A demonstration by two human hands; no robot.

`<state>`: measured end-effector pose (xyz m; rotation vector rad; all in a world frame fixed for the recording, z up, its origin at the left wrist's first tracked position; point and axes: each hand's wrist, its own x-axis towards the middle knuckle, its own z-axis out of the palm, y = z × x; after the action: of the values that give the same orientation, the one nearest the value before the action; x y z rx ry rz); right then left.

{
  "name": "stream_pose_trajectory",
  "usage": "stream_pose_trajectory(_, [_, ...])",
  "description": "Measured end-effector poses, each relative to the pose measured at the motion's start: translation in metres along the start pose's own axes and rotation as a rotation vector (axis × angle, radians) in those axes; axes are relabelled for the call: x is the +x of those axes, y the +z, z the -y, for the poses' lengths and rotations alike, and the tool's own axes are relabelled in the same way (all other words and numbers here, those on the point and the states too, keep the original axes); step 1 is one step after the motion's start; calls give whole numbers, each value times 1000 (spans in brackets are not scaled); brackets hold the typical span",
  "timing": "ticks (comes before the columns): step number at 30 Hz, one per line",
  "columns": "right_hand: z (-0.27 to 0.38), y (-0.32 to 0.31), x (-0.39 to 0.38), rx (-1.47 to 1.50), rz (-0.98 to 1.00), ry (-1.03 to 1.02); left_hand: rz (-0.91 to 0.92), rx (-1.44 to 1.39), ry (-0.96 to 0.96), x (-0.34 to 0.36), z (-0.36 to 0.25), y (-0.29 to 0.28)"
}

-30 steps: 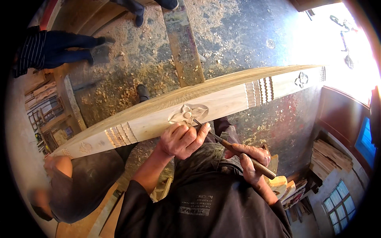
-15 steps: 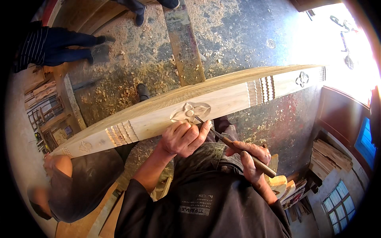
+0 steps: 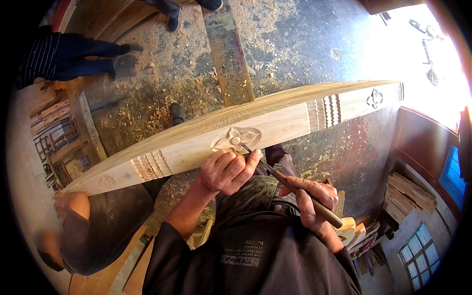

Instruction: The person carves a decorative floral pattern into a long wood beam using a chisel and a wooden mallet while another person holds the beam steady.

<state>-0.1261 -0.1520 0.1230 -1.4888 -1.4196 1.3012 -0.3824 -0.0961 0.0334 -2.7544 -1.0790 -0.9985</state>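
A long, pale wooden beam (image 3: 285, 121) runs across in front of me, its near face carved with petal motifs and grouped wavy grooves. At the middle flower carving (image 3: 236, 140) rests the tip of a carving chisel with a wooden handle (image 3: 324, 212). My left hand (image 3: 227, 172) is closed by the beam's lower edge, thumb and forefinger pinching the blade close to its tip. Wrapped around the handle is my right hand (image 3: 313, 197), lower and to the right, with the handle's butt sticking out past it. My left fingers partly cover the carving's lower edge.
Beside me on the left, another person (image 3: 108, 226) in dark clothes sits against the beam. A person in striped top and dark trousers (image 3: 81, 56) stands far left. Wood shavings (image 3: 157, 105) litter the floor. Boards (image 3: 409, 192) are stacked at right, below a red-brown panel (image 3: 423, 132).
My right hand and the handle's butt have shifted slightly downward and to the right. My left hand and the chisel tip stay at about the same place on the carving.
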Motion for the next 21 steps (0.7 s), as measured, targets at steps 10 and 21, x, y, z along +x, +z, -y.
stream_pose_trajectory(10, [1, -5, 6, 34, 29, 84, 20, 0, -14, 1, -1, -1])
stream_pose_trajectory(21, [-28, -4, 4, 76, -1, 54, 32, 25, -16, 3, -4, 2])
